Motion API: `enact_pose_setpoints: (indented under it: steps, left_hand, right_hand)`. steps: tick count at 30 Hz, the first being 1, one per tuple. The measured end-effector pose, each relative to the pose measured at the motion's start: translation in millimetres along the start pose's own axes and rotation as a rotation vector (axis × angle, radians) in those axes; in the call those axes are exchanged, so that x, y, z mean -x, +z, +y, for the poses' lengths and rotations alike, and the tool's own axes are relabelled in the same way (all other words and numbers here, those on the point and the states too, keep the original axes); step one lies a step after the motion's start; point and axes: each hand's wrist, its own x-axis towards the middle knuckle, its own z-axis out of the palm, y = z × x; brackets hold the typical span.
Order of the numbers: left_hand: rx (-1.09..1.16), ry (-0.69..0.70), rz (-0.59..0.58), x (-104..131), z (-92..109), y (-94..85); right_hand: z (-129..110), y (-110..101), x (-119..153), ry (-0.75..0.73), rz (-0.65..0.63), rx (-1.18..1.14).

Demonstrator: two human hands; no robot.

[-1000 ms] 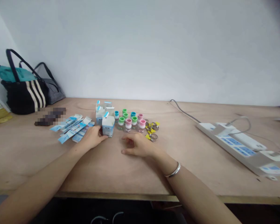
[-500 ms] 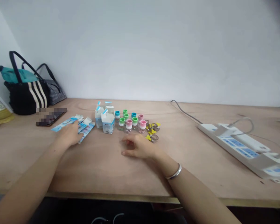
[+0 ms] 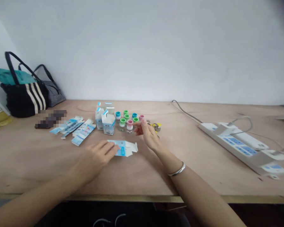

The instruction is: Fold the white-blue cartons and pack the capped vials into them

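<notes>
My left hand is closed on a flattened light-blue and white carton, whose torn-looking white flaps point right. My right hand hovers above and to the right of that carton, fingers apart and holding nothing. It partly hides small clear bottles with pink, green and blue caps, and metal rings with yellow tabs. Left of the bottles, several small blue-and-white boxes stand with their top flaps up. More flattened cartons lie farther left.
A dark phone-like object, partly blurred, lies at the left near a black striped bag and a grey bag. On the right, a white power strip has plugs and a grey cable. The wall stands behind the table.
My left hand has moved right and nearer, bringing one flattened carton from the group at left. My right hand has risen slightly and moved right, towards the bottles.
</notes>
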Motion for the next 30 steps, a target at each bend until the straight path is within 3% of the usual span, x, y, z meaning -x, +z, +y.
enact_pose_setpoints:
  steps: [2, 6, 8, 11, 16, 19, 22, 27, 30]
  left_hand:
    - [0.142, 0.022, -0.101, -16.0, -3.1, 15.0]
    - [0.432, 0.027, -0.296, -39.3, -28.3, 18.9]
    - [0.508, 0.023, -0.322, -42.4, -38.3, 17.6]
    - [0.556, -0.009, -0.249, -40.3, -40.6, 20.6]
    - [0.629, -0.095, -0.172, -41.9, -32.9, 21.9]
    - [0.714, -0.168, -0.176, -46.5, -35.4, 19.0]
    - [0.778, -0.203, -0.106, -48.5, -41.2, 20.2]
    - [0.688, -0.362, 0.01, -46.9, -45.6, 27.6]
    - [0.612, -0.308, 0.093, -46.0, -44.5, 29.4]
  right_hand:
    - [-2.1, -4.6, 0.5, -0.049, -0.048, 0.072]
    - [-4.4, -8.7, 4.9, -0.257, -0.347, 0.295]
    - [-5.0, -5.8, 8.1, -0.319, -0.455, 0.352]
    - [-6.1, 1.8, 12.7, -0.348, -0.525, 0.4]
    - [-7.8, 5.0, 14.2, -0.346, -0.501, 0.398]
    - [-6.3, 1.0, 11.8, -0.315, -0.449, 0.337]
    - [-3.3, -1.6, 8.6, -0.274, -0.401, 0.318]
    - [-0.8, -2.4, 4.7, -0.348, -0.329, 0.332]
    - [-1.2, -4.1, 4.7, -0.349, -0.316, 0.338]
